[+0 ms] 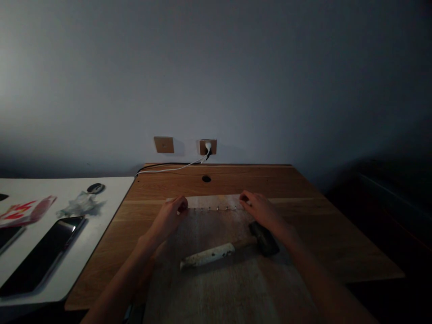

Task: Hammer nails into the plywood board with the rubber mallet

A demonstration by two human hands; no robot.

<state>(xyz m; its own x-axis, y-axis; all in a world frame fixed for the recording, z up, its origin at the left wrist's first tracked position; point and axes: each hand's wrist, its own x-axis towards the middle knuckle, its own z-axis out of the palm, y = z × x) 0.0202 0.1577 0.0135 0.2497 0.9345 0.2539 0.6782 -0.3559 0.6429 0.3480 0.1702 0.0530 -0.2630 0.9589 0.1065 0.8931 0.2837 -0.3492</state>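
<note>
A pale wooden board (216,288) lies on the brown desk, with a row of several small upright nails (218,208) near its far edge. My left hand (171,210) is at the left end of this row, its fingers curled closed. At the right end, my right hand (260,209) has thumb and fingertips pinched together. A faint thin line runs along the nails between both hands; what the fingers grip is too small to make out. Between my forearms a hammer (208,255) rests on the board, its dark head to the right and its worn whitish handle to the left.
The brown wooden desk (324,243) meets the wall and has a round cable hole (206,179). White and black cables run to a wall socket (208,147). On the white table (111,211) at left are a black phone-like device (43,256), crumpled plastic (82,205) and a red-white packet (25,211).
</note>
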